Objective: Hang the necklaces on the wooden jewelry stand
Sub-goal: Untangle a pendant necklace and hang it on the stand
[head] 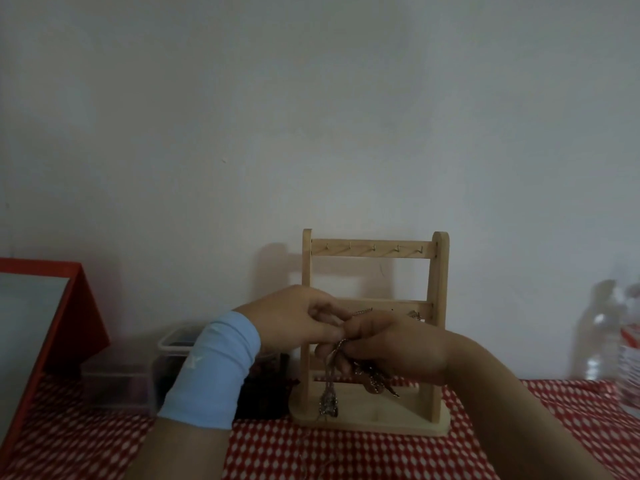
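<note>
The wooden jewelry stand [438, 306] sits at the table's [346, 455] back edge, against the wall. In front of it the left hand [304, 323] pinches a chain, and the right hand [391, 344] grips the bunched necklaces [330, 393], one strand dangling to the stand's base

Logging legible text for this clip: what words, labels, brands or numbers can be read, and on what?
No text is legible.
On the bottle label: red and white print, too blurred to read.
On the blue sleeve: a pale mark, too blurred to read.
</note>
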Motion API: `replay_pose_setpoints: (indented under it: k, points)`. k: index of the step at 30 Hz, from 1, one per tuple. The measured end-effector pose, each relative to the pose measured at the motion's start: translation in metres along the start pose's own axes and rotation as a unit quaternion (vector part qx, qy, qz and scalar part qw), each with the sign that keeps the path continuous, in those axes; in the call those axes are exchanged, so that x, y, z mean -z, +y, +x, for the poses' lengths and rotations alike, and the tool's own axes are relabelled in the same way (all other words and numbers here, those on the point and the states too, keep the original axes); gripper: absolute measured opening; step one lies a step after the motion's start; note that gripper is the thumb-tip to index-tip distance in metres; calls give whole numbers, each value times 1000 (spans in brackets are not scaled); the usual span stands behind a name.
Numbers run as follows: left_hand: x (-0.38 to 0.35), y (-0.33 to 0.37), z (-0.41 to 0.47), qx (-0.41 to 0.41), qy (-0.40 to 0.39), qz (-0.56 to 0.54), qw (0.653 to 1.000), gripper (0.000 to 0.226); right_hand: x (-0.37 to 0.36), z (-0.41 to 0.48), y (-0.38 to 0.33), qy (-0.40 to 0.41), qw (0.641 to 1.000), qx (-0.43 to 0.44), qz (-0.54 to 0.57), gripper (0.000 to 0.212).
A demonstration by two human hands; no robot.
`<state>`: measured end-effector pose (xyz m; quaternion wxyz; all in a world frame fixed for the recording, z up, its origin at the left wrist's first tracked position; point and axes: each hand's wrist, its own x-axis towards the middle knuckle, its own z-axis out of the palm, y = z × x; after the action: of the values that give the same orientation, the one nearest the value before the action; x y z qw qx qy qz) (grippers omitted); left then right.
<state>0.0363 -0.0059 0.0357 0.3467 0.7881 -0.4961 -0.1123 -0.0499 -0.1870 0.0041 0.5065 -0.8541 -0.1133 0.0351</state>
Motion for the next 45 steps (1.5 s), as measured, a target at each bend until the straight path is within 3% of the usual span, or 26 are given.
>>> replay_pose_setpoints:
  k: [3, 6, 11, 17, 23, 26, 32, 39, 45]
  points:
    - [2, -7, 2, 29, -11, 21, 999, 12, -1, -3, -4, 15, 998, 27, -56, 27]
    - [4, -9, 2, 64, -10, 66, 996, 25, -2, -3, -7, 44, 998, 28, -46, 21]
    - [7, -6, 2, 68, 41, 103, 991, 22, -1, 1, -5, 125, 992, 3, -32, 12]
    - [6, -6, 4, 51, 123, -86, 987, 24, 4, -3, -5, 213, 977, 23, 3, 16]
    - [2, -6, 4, 24, 104, -210, 972, 31, 2, -3, -7, 188, 981, 43, 38, 17]
    - [1, -6, 5, 17, 98, -236, 967, 32, -1, -3, -9, 162, 985, 57, 18, 18]
    - [0, -3, 7, 14, 117, -272, 955, 37, -3, -1, -11, 216, 971, 86, 62, 7]
    - [-1, 3, 9, 40, 130, -308, 942, 37, -3, 2, -13, 298, 947, 116, 34, 11]
    - [1, 4, 3, 56, 120, -212, 968, 23, -1, 2, -12, 297, 949, 91, 46, 11]
